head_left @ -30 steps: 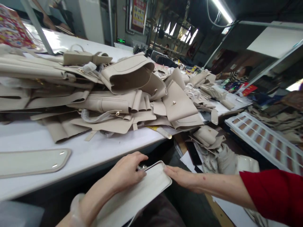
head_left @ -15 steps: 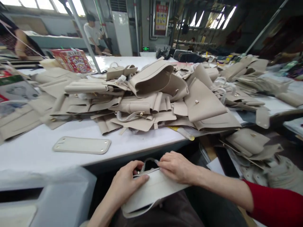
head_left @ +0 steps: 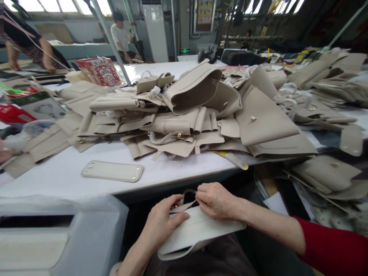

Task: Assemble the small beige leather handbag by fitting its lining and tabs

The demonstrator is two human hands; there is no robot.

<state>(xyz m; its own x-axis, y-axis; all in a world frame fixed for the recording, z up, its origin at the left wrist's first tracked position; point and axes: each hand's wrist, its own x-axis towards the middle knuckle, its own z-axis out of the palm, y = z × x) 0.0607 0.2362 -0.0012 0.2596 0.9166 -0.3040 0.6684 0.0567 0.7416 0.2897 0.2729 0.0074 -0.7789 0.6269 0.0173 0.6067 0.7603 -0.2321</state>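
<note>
A pale bag piece (head_left: 208,226) is held over the lap (head_left: 201,260), before the worktop (head_left: 71,184). It is clasped by the left hand (head_left: 162,219), thumb on top; at its upper edge a narrow strip (head_left: 183,208) appears pinched by the right hand (head_left: 217,201), so both grips are closed on the piece. The work is judged partway: a loop (head_left: 189,190) is already seen at that edge, while the lower side gapes. A studded panel (head_left: 112,171) is left untouched on the worktop, and beige bag parts (head_left: 172,125) are heaped behind (how finished cannot be told). No brand can be read; lettering on the wall poster (head_left: 204,16) is too small, and the green sign (head_left: 184,51) is blurred.
</note>
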